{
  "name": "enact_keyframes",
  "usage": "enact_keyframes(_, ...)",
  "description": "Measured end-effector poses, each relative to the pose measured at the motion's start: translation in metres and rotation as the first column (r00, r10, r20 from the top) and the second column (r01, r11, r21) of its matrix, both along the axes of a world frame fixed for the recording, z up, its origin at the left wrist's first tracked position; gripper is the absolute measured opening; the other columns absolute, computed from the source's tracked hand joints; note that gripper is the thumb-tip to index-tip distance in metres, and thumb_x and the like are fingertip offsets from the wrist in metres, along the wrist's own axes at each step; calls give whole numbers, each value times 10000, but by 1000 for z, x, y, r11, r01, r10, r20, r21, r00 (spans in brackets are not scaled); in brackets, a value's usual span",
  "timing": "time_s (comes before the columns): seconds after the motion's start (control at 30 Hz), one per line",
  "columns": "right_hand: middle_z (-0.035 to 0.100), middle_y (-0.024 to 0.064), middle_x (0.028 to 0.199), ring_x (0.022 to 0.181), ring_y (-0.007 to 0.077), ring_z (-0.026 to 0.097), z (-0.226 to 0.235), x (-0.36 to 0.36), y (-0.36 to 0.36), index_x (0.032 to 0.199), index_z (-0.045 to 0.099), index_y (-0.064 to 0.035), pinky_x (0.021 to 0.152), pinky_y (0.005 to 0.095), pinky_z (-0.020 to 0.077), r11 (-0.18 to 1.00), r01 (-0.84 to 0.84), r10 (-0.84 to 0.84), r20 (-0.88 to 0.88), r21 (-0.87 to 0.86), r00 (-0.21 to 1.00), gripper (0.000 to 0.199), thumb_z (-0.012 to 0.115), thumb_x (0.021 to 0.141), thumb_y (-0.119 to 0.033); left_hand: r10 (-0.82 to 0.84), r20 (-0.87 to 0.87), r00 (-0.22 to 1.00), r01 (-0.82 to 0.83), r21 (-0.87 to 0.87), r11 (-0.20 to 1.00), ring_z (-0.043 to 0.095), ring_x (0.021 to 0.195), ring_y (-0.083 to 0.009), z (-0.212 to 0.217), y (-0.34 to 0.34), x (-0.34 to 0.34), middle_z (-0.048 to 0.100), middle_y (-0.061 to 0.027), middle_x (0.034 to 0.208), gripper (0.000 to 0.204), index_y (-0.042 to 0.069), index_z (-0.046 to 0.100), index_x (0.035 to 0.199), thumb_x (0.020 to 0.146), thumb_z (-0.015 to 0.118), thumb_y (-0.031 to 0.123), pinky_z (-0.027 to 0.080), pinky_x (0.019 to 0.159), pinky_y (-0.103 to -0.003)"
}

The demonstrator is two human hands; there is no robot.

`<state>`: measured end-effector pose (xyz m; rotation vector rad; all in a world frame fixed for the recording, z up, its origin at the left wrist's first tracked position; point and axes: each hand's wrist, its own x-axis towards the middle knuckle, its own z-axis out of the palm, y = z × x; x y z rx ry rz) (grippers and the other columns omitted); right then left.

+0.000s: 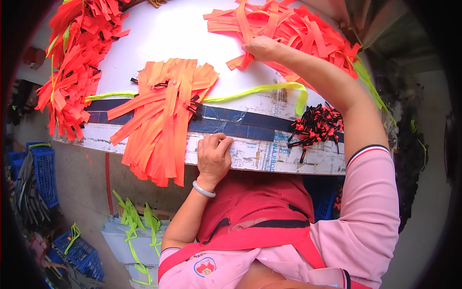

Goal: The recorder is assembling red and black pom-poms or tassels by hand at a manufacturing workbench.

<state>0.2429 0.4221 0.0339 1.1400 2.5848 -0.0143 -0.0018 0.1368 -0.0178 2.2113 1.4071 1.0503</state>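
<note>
Pinching what looks like a flat orange-red strip [239, 61], the right hand [262, 48] lies between 12 and 1 o'clock, at the near left side of the far strip pile [313, 36], which spreads around 1 o'clock. Its fingertips are partly hidden, so I cannot tell whether they grasp 1 strip or several. The left hand [214, 156] rests near the centre, a little toward 8 o'clock, at the front edge of the table [144, 43]. Its fingers are curled inward; whether anything small is inside, I cannot tell.

Just beside the left hand, toward 10 o'clock, a bundle of orange strips [175, 139] lies fanned over the table edge, with black pieces among them. A heap of small black-and-red pieces [315, 126] sits between 2 and 3 o'clock, and a yellow-green ribbon [260, 90] runs across the table between the far pile and the front edge. Farther out at 10 o'clock hangs a large mass of strips [79, 67].

The step in hand appears to be picking a strip out of the far pile. The next move would likely call for drawing it free of its tangled neighbours and bringing it toward 6 o'clock, within the left hand's reach.
</note>
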Motion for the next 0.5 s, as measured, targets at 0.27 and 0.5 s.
enact_keyframes(0.27, 649, 176, 762, 731, 295, 655, 62, 55, 9, 840, 606, -25, 663, 370, 505, 986, 155, -94, -542, 67, 835, 129, 661, 732, -69, -7, -4, 1000, 8, 31, 999, 546, 863, -246, -1, -3, 4, 591, -50, 919, 176, 87, 657, 884, 725, 628, 17, 409, 768, -365)
enact_keyframes(0.5, 654, 101, 1014, 891, 145, 587, 187, 100, -15, 1027, 689, -99, 769, 295, 471, 964, 263, -140, -776, 35, 614, 212, 657, 889, -256, 28, -12, 1000, -28, 40, 999, 558, 880, -253, -2, -6, 1, 602, -55, 905, 133, 89, 662, 870, 750, 647, 34, 411, 775, -370)
